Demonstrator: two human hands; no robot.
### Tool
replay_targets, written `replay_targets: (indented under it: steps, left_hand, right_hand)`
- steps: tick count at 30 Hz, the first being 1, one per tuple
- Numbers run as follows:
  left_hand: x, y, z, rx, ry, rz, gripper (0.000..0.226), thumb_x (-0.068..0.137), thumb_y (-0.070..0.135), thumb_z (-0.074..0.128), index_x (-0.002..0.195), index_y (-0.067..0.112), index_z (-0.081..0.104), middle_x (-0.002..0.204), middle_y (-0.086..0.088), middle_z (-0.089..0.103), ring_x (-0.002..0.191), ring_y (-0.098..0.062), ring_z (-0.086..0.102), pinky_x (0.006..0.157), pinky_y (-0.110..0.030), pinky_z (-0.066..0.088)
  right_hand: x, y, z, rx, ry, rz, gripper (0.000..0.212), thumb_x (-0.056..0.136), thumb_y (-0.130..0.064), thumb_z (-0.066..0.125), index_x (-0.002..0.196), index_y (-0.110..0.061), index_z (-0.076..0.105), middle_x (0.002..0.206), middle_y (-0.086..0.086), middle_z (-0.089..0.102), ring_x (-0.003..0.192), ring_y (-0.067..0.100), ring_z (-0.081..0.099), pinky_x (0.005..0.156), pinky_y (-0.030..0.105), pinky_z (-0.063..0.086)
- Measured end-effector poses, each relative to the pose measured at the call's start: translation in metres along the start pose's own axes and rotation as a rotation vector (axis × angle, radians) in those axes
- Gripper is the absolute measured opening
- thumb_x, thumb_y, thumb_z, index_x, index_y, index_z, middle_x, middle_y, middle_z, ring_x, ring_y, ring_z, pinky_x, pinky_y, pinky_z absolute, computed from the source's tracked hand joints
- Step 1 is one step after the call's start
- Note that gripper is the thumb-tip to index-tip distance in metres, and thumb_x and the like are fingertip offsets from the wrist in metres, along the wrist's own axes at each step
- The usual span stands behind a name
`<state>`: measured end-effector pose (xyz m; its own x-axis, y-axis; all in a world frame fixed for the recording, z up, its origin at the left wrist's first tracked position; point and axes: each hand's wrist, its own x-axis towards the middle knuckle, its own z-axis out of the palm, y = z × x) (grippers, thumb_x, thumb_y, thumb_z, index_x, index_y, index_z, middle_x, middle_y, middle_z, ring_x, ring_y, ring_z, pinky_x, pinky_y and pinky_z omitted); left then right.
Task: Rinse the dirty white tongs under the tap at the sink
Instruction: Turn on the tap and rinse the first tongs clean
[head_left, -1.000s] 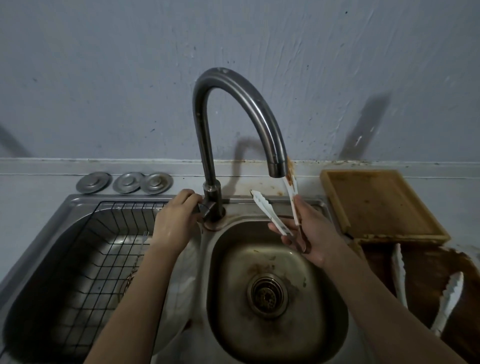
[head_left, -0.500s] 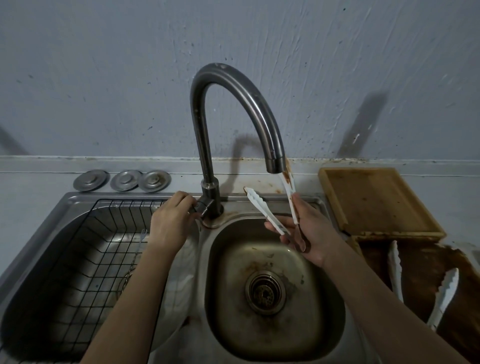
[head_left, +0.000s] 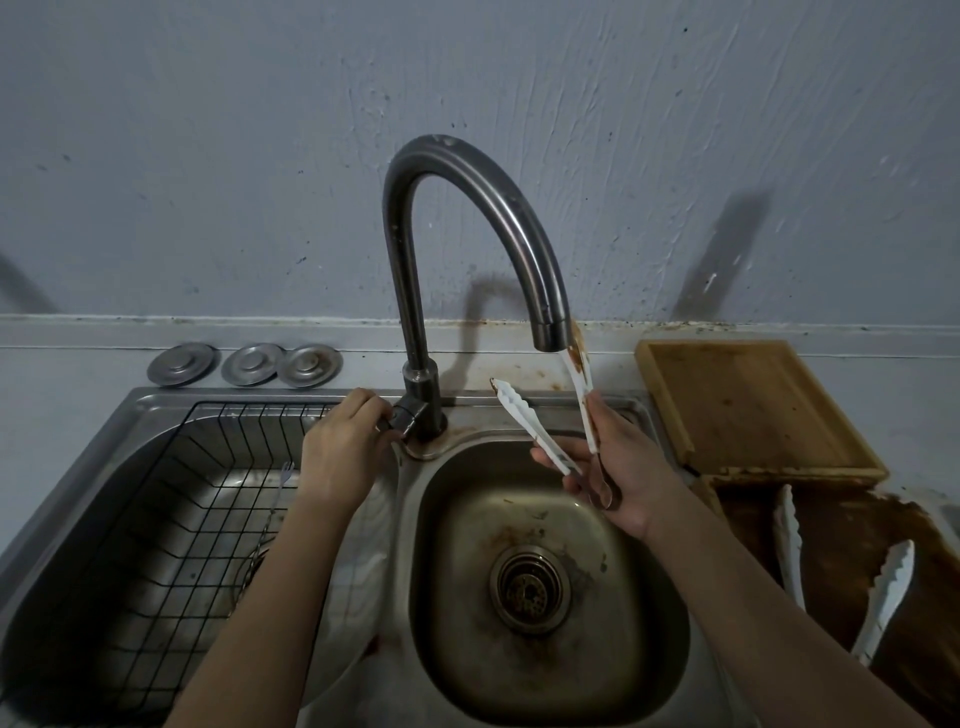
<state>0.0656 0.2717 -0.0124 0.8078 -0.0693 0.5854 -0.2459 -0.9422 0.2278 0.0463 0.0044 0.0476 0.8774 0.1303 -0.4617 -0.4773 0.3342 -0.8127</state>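
Observation:
My right hand (head_left: 621, 467) grips a pair of white tongs (head_left: 524, 418) by the hinge end, over the small round sink basin (head_left: 452, 525). The tongs' arms are spread; the right arm's brown-stained tip sits right at the spout of the dark curved tap (head_left: 483, 197). My left hand (head_left: 340, 449) is closed on the tap lever (head_left: 397, 418) at the tap's base. I see no clear stream of water from the spout.
A black wire rack (head_left: 156, 519) fills the large left basin. Three metal discs (head_left: 244, 364) lie behind it. A wooden board (head_left: 748, 405) sits at right, with a second pair of white tongs (head_left: 883, 592) on a brown-stained surface below it.
Both hands hold nearly the same pose; the tongs' stained tip stays at the spout. The view has shifted slightly.

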Motion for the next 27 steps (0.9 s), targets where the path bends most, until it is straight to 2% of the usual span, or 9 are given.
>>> replay_targets:
  steps: [8,11,13,16,18,20,21,24,27]
  left_hand:
    - [-0.004,-0.002,0.003,-0.006,0.028,-0.002,0.032,0.056,0.01,0.087,0.077,0.009,0.063,0.077,-0.005,0.064,0.056,-0.025,0.061,0.042,-0.026,0.044]
    - [-0.003,0.003,-0.001,0.003,-0.026,-0.034,0.03,0.058,0.01,0.086,0.078,0.008,0.064,0.081,-0.006,0.064,0.059,-0.026,0.062,0.045,-0.027,0.044]
    - [-0.001,0.009,-0.005,0.017,-0.078,-0.084,0.032,0.06,0.013,0.085,0.086,0.007,0.066,0.091,-0.007,0.065,0.071,-0.029,0.064,0.054,-0.031,0.048]
    - [-0.004,0.032,-0.011,-0.042,-0.098,-0.158,0.042,0.069,0.022,0.08,0.106,0.01,0.064,0.116,-0.011,0.06,0.105,-0.028,0.059,0.087,-0.04,0.05]
    - [-0.009,0.063,-0.014,-0.233,-0.009,-0.191,0.035,0.079,0.023,0.071,0.112,0.013,0.063,0.123,-0.007,0.056,0.114,-0.015,0.052,0.1,-0.028,0.042]
    - [-0.012,0.095,-0.013,-0.51,0.038,-0.242,0.03,0.086,0.02,0.063,0.115,0.015,0.062,0.118,0.002,0.057,0.108,0.006,0.051,0.098,-0.008,0.036]
    - [-0.013,0.109,-0.01,-0.674,0.011,-0.303,0.029,0.088,0.018,0.061,0.117,0.015,0.06,0.114,0.006,0.06,0.103,0.01,0.053,0.092,-0.003,0.037]
    - [-0.015,0.137,0.001,-1.322,-0.18,-0.623,0.028,0.09,0.009,0.057,0.119,0.009,0.059,0.101,0.004,0.072,0.093,0.0,0.067,0.078,-0.012,0.051]
    - [-0.021,0.138,0.012,-1.601,-0.252,-0.779,0.034,0.087,0.001,0.06,0.12,0.006,0.059,0.101,-0.005,0.074,0.093,-0.016,0.071,0.073,-0.02,0.055]
  right_hand:
    - [0.0,0.002,0.0,-0.045,0.022,-0.019,0.019,0.091,-0.046,0.045,0.103,-0.032,0.051,0.097,0.019,0.072,0.088,0.029,0.071,0.038,0.024,0.048]
    - [0.001,0.005,0.002,-0.156,0.054,-0.077,0.02,0.091,-0.048,0.045,0.098,-0.033,0.056,0.105,0.011,0.069,0.091,0.025,0.07,0.04,0.023,0.047]
    - [0.002,0.008,0.004,-0.261,0.085,-0.135,0.018,0.091,-0.048,0.043,0.097,-0.037,0.056,0.111,0.001,0.063,0.096,0.024,0.066,0.042,0.022,0.047]
    - [0.002,0.013,0.009,-0.365,0.107,-0.187,0.016,0.092,-0.046,0.044,0.085,-0.039,0.058,0.102,-0.005,0.059,0.096,0.021,0.061,0.051,0.024,0.049]
    - [0.003,0.017,0.014,-0.399,0.112,-0.196,0.02,0.093,-0.043,0.044,0.081,-0.037,0.058,0.093,-0.006,0.059,0.089,0.021,0.059,0.057,0.027,0.049]
    - [0.006,0.022,0.024,-0.469,0.109,-0.217,0.02,0.094,-0.041,0.043,0.085,-0.033,0.059,0.094,-0.002,0.061,0.085,0.019,0.06,0.058,0.028,0.048]
    - [0.007,0.025,0.028,-0.496,0.114,-0.239,0.02,0.095,-0.039,0.043,0.089,-0.03,0.06,0.095,0.001,0.063,0.084,0.019,0.061,0.058,0.029,0.049]
    - [0.011,0.036,0.036,-0.511,0.14,-0.311,0.023,0.096,-0.029,0.042,0.096,-0.018,0.062,0.096,0.009,0.068,0.084,0.021,0.065,0.062,0.029,0.05]
    - [0.01,0.047,0.032,-0.475,0.169,-0.35,0.028,0.098,-0.027,0.038,0.088,-0.018,0.062,0.087,0.008,0.068,0.077,0.016,0.066,0.063,0.026,0.051]
